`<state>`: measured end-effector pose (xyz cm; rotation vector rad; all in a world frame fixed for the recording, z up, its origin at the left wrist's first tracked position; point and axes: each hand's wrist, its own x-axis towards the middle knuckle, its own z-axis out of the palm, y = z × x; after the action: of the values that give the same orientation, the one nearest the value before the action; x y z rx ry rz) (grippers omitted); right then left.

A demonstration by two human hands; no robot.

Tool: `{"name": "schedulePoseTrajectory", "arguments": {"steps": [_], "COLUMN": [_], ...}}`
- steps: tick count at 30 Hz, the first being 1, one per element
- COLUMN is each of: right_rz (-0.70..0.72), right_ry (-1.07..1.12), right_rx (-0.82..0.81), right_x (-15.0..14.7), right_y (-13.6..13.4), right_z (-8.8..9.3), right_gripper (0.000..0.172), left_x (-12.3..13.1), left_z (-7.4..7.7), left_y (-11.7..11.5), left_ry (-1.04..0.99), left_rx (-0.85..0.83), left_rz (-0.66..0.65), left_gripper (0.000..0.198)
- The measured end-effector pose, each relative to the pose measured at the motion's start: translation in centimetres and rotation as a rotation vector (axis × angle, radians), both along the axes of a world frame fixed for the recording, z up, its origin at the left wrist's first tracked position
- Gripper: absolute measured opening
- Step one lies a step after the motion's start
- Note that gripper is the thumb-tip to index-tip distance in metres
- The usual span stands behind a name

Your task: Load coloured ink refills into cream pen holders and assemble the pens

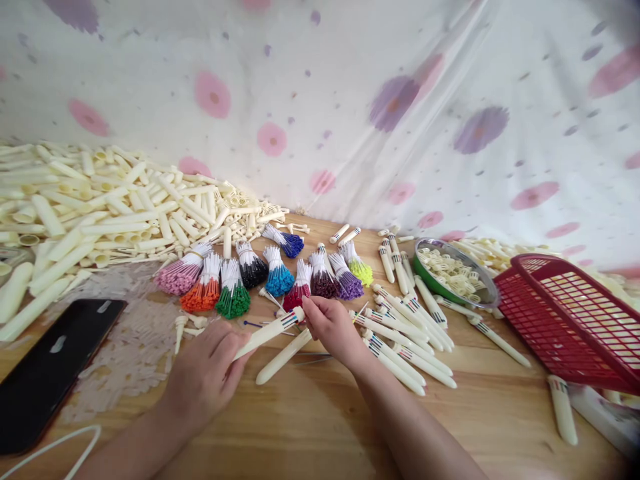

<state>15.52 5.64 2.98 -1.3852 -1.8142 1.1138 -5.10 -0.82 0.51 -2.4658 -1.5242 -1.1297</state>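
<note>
My left hand point(207, 367) is wrapped round the barrel of a cream multicolour pen point(270, 335), which slants up to the right. Coloured sliders show near its top end. The fingers of my right hand point(333, 327) are pinched together at that top end; what lies between the fingertips is partly hidden. Below them another cream pen barrel point(283, 360) rests on the wooden table point(310, 427). Just behind my hands stand tied bundles of thin refills with coloured tips, among them red point(297, 290), green point(233, 293) and purple point(347, 280).
Cream pen barrels point(115, 207) are heaped at the left, above a black phone point(55, 367) and scattered clear tubes point(125, 340). Several pens with sliders point(400, 333) lie to the right. Beyond them are a green-sided bowl point(435, 283) of small parts and a red basket point(565, 320).
</note>
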Motion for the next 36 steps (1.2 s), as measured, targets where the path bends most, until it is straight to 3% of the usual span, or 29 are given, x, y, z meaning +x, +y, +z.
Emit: {"name": "schedulePoseTrajectory", "arguments": {"steps": [2, 6, 12, 21, 28, 36], "right_rz": [0.027, 0.019, 0.05, 0.054, 0.079, 0.05], "right_ry": [0.1, 0.426, 0.937, 1.221, 1.314, 1.268], "right_rx": [-0.056, -0.152, -0.502, -0.629, -0.669, -0.613], "right_x": [0.1, -0.3, -2.9, -4.1, -4.1, -4.2], "right_y": [0.2, 0.3, -1.6, -2.9, -3.0, -3.3], "right_z": [0.0, -0.1, -0.8, -0.6, -1.1, -0.9], "right_gripper": [0.048, 0.05, 0.048, 0.025, 0.028, 0.036], "left_x": [0.0, 0.5, 2.2, 3.3, 3.4, 3.8], "left_z": [0.1, 0.1, 0.0, -0.6, -0.9, -1.1], "left_y": [0.0, -0.5, -1.4, -1.8, -2.2, -2.1], "left_ry": [-0.06, -0.323, -0.566, -0.646, -0.677, -0.694], "left_rx": [-0.068, -0.435, -0.748, -0.81, -0.955, -0.929], "left_rz": [0.015, 0.089, 0.028, -0.032, -0.071, -0.116], "left_gripper": [0.007, 0.015, 0.026, 0.024, 0.03, 0.029]}}
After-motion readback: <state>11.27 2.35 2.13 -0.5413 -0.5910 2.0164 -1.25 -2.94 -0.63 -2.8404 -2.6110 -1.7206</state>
